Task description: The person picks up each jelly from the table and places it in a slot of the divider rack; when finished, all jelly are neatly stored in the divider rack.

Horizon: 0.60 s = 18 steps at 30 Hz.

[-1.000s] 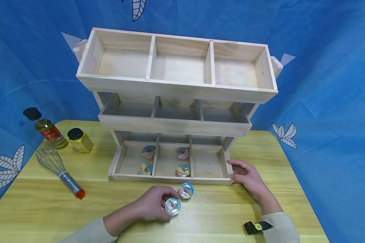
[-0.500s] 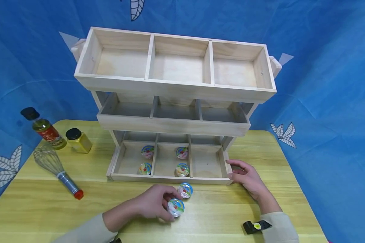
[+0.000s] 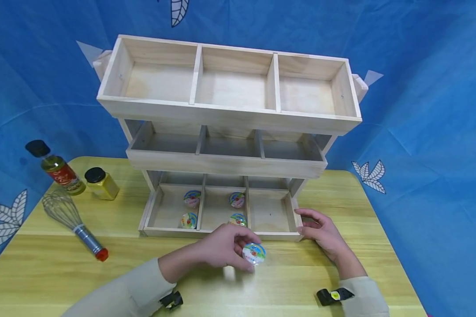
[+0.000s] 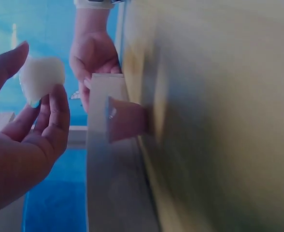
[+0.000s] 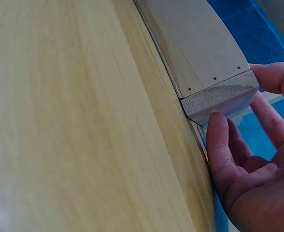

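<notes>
A small jelly cup (image 3: 254, 253) with a printed foil lid is pinched between the thumb and fingers of my left hand (image 3: 222, 246). In the left wrist view its body looks whitish, held up off the table. A pink jelly cup (image 4: 126, 121) stands on the table against the rack's front board; the left hand hides it in the head view. My right hand (image 3: 323, 233) grips the right front corner of the wooden rack's bottom tray (image 5: 221, 94), thumb and forefinger at the board's end. Two jelly cups sit in the tray's left compartment (image 3: 168, 211) and two in the middle one.
The three-tier wooden rack (image 3: 230, 115) rises behind the hands, each tier split into three compartments. At the left stand an oil bottle (image 3: 63, 174) and a yellow jar (image 3: 103, 185) with a black lid. A whisk (image 3: 77, 226) lies before them.
My left hand has moved right and toward the rack with the jelly cup, now covering the other cup on the table. The right hand stays at the tray's corner.
</notes>
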Available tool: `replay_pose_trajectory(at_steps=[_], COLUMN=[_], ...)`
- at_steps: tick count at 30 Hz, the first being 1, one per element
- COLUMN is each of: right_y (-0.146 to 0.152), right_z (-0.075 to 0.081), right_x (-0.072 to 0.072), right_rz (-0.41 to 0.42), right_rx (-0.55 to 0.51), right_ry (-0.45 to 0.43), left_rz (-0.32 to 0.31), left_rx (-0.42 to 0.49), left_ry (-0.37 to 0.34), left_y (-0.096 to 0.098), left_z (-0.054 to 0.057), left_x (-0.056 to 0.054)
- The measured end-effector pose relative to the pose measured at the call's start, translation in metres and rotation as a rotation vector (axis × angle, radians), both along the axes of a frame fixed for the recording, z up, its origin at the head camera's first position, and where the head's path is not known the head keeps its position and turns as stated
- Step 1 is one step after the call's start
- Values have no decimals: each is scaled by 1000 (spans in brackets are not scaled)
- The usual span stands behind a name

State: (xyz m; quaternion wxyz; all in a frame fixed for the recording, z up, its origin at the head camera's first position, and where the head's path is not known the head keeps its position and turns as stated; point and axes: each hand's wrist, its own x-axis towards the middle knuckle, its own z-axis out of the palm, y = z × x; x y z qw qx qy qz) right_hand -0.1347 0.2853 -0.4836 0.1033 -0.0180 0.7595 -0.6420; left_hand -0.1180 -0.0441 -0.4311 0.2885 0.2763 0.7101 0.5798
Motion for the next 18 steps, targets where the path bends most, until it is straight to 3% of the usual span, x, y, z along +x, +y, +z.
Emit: replay_pose_trajectory(at_steps=[10, 18], right_y=[-2, -2], right_z=[3, 4], right_x=[2, 1], right_rz=[-1, -3], right_rx=[-23, -25], right_ry=[-2, -16], left_rz=[181, 373], left_rx=[91, 11], left_ry=[82, 180], left_y=[35, 66], left_z=[10, -3], left_x=[-26, -49])
